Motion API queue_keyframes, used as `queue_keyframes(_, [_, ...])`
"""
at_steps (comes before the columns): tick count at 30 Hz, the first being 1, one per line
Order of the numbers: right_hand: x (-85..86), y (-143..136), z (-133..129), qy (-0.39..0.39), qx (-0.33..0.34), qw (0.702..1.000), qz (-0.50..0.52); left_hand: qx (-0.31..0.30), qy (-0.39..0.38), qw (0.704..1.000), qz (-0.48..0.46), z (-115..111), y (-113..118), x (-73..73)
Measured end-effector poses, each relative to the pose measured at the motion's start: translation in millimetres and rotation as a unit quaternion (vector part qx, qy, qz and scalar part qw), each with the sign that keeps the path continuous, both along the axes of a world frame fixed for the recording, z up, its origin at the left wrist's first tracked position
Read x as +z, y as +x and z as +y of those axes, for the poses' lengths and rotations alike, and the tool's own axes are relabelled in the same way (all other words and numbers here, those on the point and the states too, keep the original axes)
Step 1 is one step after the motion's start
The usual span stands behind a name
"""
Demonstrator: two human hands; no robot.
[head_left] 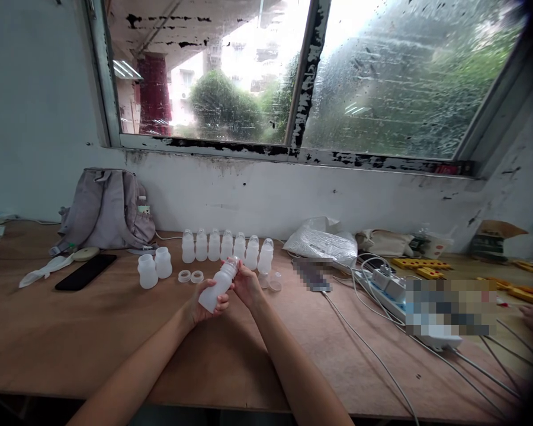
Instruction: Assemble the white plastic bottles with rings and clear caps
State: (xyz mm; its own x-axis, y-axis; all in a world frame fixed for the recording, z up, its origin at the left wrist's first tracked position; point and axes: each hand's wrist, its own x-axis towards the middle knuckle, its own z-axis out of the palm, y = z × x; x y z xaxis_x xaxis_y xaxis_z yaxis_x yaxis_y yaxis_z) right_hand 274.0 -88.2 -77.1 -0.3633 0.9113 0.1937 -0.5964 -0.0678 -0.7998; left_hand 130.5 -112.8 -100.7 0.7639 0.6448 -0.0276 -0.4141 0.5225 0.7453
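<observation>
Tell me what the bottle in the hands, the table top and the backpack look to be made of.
Bottle: probably frosted translucent plastic; milky white, light passes through.
Table top: likely bare plywood or board; matte brown with faint grain.
Backpack: woven fabric, seemingly nylon or canvas; grey, soft folds.

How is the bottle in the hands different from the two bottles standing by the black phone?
The held bottle is tilted, off the table, gripped at its base by the left hand and at its top by the right hand; the two open bottles stand upright on the table, untouched. The held bottle has a cap fitted; the two open bottles show bare necks. All are the same translucent white plastic.
</observation>
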Motion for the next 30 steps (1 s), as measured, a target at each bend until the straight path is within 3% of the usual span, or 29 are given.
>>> queue_keyframes(4, [-1.2,-1.1,1.2,-0.016,-0.007,0.999,0.033,-0.016,0.001,0.999,-0.038,5.7,3.2,-2.4])
queue_keyframes(7, [-3.5,1.2,6.0,-0.028,-0.045,0.998,0.036,-0.006,0.031,0.999,-0.001,5.4,4.3,-3.1])
queue_keyframes(12, [-6.5,20.2,19.8,0.001,-0.213,0.977,0.029,-0.033,0.082,0.993,0.074,-3.4,4.6,-3.1])
queue_keyframes(16, [-10.3,33.3,26.7,0.068,-0.34,0.934,-0.083,0.025,0.073,0.996,0.044,-4.0,6.4,-3.0])
queue_keyframes(19, [-14.5,34.9,26.1,0.151,-0.399,0.865,-0.263,0.097,0.06,0.993,0.024,-1.7,7.8,-1.1])
queue_keyframes(23, [-21.2,30.5,21.6,0.271,-0.43,0.705,-0.494,0.182,0.042,0.982,0.014,-0.4,9.0,2.2])
queue_keyframes(25, [-24.6,28.5,20.4,0.288,-0.422,0.643,-0.571,0.205,0.039,0.978,0.012,0.2,9.2,2.3])
queue_keyframes(30, [-31.3,30.3,23.2,0.26,-0.412,0.567,-0.664,0.217,0.03,0.976,0.023,3.2,8.2,-1.5])
